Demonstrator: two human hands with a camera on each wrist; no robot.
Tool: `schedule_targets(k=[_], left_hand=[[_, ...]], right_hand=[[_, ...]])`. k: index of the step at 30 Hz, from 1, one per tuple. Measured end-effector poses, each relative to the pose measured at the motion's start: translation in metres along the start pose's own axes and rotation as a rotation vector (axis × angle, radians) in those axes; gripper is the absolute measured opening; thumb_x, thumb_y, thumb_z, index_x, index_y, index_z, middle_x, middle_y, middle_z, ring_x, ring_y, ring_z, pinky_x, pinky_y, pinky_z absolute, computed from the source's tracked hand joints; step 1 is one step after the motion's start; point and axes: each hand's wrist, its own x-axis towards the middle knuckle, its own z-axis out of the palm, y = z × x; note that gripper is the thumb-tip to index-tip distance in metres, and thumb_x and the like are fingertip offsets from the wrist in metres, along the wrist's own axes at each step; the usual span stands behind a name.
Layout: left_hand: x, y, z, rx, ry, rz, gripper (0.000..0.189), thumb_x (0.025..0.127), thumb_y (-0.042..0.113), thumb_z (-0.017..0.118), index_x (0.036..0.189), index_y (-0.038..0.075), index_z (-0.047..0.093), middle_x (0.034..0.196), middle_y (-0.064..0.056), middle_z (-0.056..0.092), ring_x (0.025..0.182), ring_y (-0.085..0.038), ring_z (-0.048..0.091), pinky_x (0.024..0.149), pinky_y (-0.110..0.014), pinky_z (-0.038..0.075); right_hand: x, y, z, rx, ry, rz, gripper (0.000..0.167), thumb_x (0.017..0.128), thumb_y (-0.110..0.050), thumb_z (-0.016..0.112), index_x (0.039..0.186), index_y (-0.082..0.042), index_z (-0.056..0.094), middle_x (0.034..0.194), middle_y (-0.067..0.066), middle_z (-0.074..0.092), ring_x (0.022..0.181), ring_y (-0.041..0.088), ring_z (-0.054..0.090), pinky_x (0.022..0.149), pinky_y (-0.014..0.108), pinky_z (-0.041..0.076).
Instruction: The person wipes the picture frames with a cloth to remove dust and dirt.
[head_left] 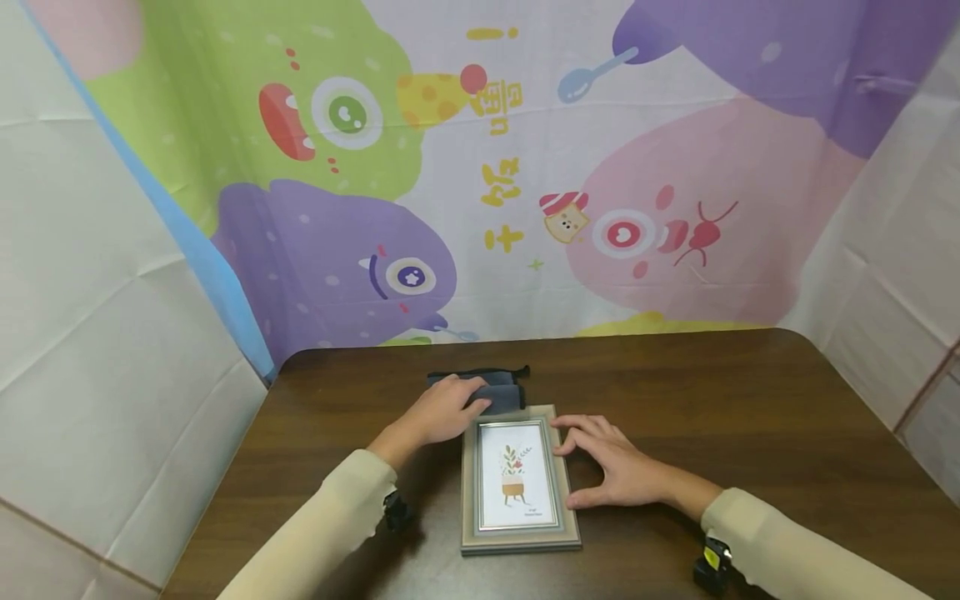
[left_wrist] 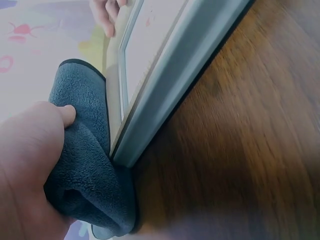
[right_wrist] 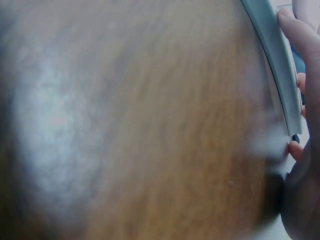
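A picture frame (head_left: 471, 492) with a beige border lies face up on the brown table. Inside it is a print (head_left: 517, 479) of a plant in a pot on legs. My left hand (head_left: 450, 408) holds a blue-grey cloth (left_wrist: 87, 145) with dark edging at the frame's far left corner. In the left wrist view the thumb lies on the cloth, which touches the frame's side. At the frame's right edge, my right hand (head_left: 626, 471) touches it with spread thumb and fingers; the right wrist view shows the thumb (right_wrist: 295, 30) along the rim.
The wooden table (head_left: 675, 392) extends to both sides, its far edge against a cartoon-printed curtain (head_left: 510, 292). Pale wall panels (head_left: 112, 275) flank it. Part of the cloth with its dark cord end lies beyond the frame.
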Motion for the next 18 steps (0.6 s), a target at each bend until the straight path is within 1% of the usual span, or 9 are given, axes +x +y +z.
schedule_targets(k=[4, 6, 11, 14, 18], left_hand=[[0.003, 0.004, 0.003, -0.003, 0.001, 0.004, 0.048, 0.116, 0.051, 0.057, 0.152, 0.021, 0.069, 0.138, -0.002, 0.081, 0.132, -0.031, 0.072, 0.111, -0.058, 0.060], [0.005, 0.005, 0.004, 0.008, 0.002, 0.012, 0.048, 0.116, 0.051, 0.058, 0.152, 0.021, 0.069, 0.137, -0.002, 0.082, 0.130, -0.031, 0.073, 0.110, -0.058, 0.061], [0.010, 0.007, 0.008, 0.000, 0.005, 0.022, 0.048, 0.115, 0.050, 0.060, 0.151, 0.021, 0.069, 0.134, -0.002, 0.083, 0.129, -0.031, 0.072, 0.109, -0.058, 0.061], [0.013, 0.012, 0.009, 0.023, 0.013, 0.037, 0.045, 0.116, 0.048, 0.059, 0.151, 0.021, 0.070, 0.131, 0.000, 0.084, 0.126, -0.029, 0.073, 0.107, -0.056, 0.062], [0.017, 0.021, 0.011, 0.052, 0.011, 0.049, 0.046, 0.117, 0.048, 0.058, 0.152, 0.021, 0.069, 0.132, 0.001, 0.083, 0.127, -0.027, 0.074, 0.106, -0.053, 0.063]], right_hand=[[0.000, 0.000, 0.000, 0.001, 0.000, 0.001, 0.053, 0.088, -0.051, 0.095, 0.130, -0.034, 0.067, 0.175, 0.008, 0.048, 0.149, 0.036, 0.047, 0.115, 0.071, 0.040], [0.000, 0.001, 0.000, 0.001, -0.001, 0.003, 0.053, 0.088, -0.051, 0.095, 0.130, -0.034, 0.067, 0.175, 0.008, 0.048, 0.148, 0.036, 0.047, 0.115, 0.071, 0.040], [0.000, 0.000, 0.000, 0.008, -0.005, 0.007, 0.053, 0.088, -0.051, 0.095, 0.130, -0.034, 0.067, 0.175, 0.008, 0.047, 0.148, 0.036, 0.046, 0.115, 0.071, 0.040], [0.000, -0.001, -0.001, 0.014, -0.004, 0.004, 0.053, 0.088, -0.050, 0.095, 0.130, -0.033, 0.067, 0.175, 0.009, 0.047, 0.149, 0.037, 0.046, 0.115, 0.073, 0.040], [0.000, -0.002, -0.001, 0.015, -0.002, -0.002, 0.053, 0.088, -0.049, 0.095, 0.130, -0.032, 0.067, 0.174, 0.010, 0.048, 0.149, 0.039, 0.046, 0.115, 0.074, 0.040]])
